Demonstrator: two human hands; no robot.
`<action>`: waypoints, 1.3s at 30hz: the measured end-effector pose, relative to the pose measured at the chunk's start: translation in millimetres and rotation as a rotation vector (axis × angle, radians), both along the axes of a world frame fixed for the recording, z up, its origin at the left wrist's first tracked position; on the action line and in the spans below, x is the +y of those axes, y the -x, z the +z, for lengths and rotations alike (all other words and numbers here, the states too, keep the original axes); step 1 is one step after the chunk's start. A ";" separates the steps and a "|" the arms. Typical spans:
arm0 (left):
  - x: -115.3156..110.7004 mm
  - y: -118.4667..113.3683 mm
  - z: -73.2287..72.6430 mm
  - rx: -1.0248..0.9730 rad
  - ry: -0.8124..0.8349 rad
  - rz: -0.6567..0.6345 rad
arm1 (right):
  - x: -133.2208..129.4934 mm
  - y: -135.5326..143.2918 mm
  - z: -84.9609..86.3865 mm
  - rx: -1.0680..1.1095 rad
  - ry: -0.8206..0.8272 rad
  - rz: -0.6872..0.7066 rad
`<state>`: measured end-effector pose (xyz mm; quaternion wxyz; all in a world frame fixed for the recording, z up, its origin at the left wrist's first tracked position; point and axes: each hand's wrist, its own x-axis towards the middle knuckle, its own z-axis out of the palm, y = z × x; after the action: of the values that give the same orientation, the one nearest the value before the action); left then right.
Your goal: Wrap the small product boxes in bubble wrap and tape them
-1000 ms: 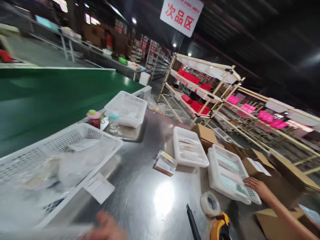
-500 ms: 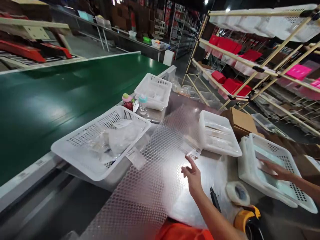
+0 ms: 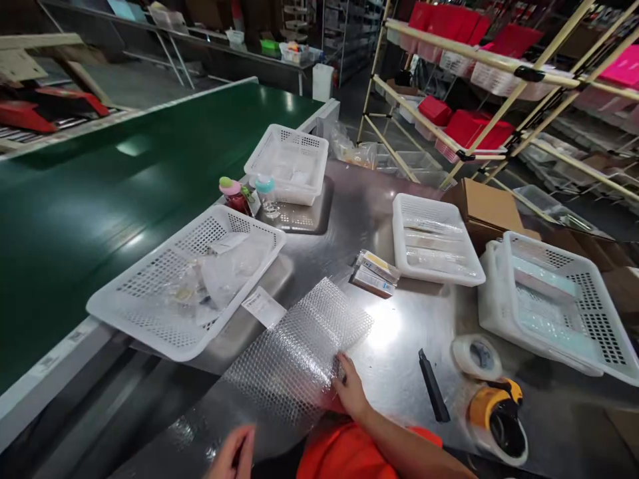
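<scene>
A clear sheet of bubble wrap (image 3: 294, 346) lies slantwise over the steel table's near edge. My right hand (image 3: 351, 389) grips its right edge with bent fingers. At the bottom of the view my left hand (image 3: 234, 456) is partly cut off, fingers curled beside the lower wrap; what they hold is hidden. Two small white boxes (image 3: 375, 273) lie side by side beyond the sheet. A printed paper slip (image 3: 263, 307) touches the wrap's left side. To the right of my right hand rests a black utility knife (image 3: 432, 386).
At left, a white basket (image 3: 144, 339) holds clear bags beside the green conveyor (image 3: 60, 219). Bottles (image 3: 268, 199) stand by another basket (image 3: 319, 159). On the right are a tray (image 3: 439, 276) of wrapped items, stacked baskets (image 3: 609, 319), clear tape (image 3: 476, 357) and a yellow tape dispenser (image 3: 494, 412).
The bubble wrap has come down toward me, uncovering the two boxes. My right hand has moved down and left onto it. My left hand has appeared; another hand has left the right basket.
</scene>
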<state>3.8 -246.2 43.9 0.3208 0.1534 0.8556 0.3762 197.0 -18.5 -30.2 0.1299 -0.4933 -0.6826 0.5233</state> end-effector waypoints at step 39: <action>186.0 -35.1 -16.6 0.256 0.670 -0.959 | 185.4 29.8 84.4 -0.331 -0.757 0.282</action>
<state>38.9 -60.2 27.3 0.3800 0.4569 0.7949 -0.1223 167.2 166.9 54.2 0.1175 -0.3902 -0.8986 0.1626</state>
